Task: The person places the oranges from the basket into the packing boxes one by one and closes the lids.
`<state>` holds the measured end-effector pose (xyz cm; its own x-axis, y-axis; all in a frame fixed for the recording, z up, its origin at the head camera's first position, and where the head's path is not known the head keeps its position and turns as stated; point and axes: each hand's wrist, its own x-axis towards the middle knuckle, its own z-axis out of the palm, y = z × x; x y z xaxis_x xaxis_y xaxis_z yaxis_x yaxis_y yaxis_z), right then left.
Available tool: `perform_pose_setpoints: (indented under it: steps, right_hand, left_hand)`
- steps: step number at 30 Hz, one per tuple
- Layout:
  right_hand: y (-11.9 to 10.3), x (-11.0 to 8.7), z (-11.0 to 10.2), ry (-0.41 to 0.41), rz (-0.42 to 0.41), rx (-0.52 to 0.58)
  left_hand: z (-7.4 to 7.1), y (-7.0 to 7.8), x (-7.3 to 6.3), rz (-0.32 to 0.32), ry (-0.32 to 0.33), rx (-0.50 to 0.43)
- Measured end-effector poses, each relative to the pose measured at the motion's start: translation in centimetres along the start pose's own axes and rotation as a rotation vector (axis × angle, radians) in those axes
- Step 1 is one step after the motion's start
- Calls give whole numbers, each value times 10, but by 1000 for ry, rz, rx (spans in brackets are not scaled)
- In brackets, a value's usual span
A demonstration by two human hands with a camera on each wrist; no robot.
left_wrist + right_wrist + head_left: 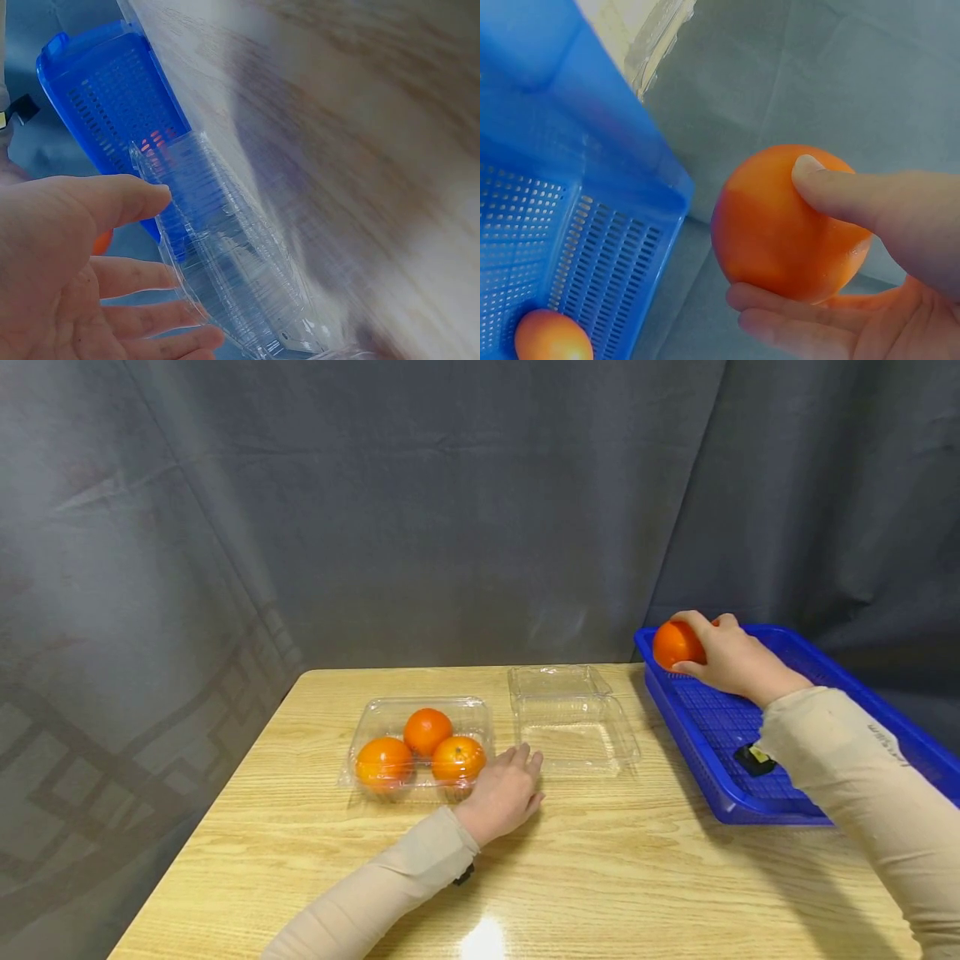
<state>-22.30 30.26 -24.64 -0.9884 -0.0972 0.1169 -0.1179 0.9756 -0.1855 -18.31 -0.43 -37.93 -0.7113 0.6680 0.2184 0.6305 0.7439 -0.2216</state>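
My right hand (731, 656) grips an orange (677, 645) over the far left corner of the blue basket (686, 752). In the right wrist view the thumb lies on top of the orange (780, 225) and the fingers are under it. With fingers spread and relaxed, my left hand (501, 793) is at the near left corner of an open clear plastic clamshell box (570, 745), its lid folded back. Beside that hand, a second clear clamshell box (367, 718) has three oranges (428, 732) in it. Another orange (553, 337) lies inside the basket.
The wooden table (615, 877) carries both boxes, with the basket along its right side. A dark grey curtain (450, 527) hangs close behind the table's far edge. Inside the basket shows a small black item (754, 760) with a yellow patch, near my right sleeve.
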Motion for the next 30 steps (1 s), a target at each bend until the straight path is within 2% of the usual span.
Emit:
perform_pose_setpoints:
  steps: [7, 17, 25, 30]
  right_hand:
    - [-8, 0, 3, 17, -25, -11]
    - [-18, -2, 4, 17, -54, -30]
    - [-22, -5, 6, 11, -78, -35]
    - [-27, -5, 8, 41, -98, -44]
  left_hand:
    - [1, 0, 0, 2, 10, 4]
    - [0, 2, 1, -5, -14, -11]
    - [0, 2, 0, 12, 1, 16]
    - [0, 2, -1, 17, 5, 22]
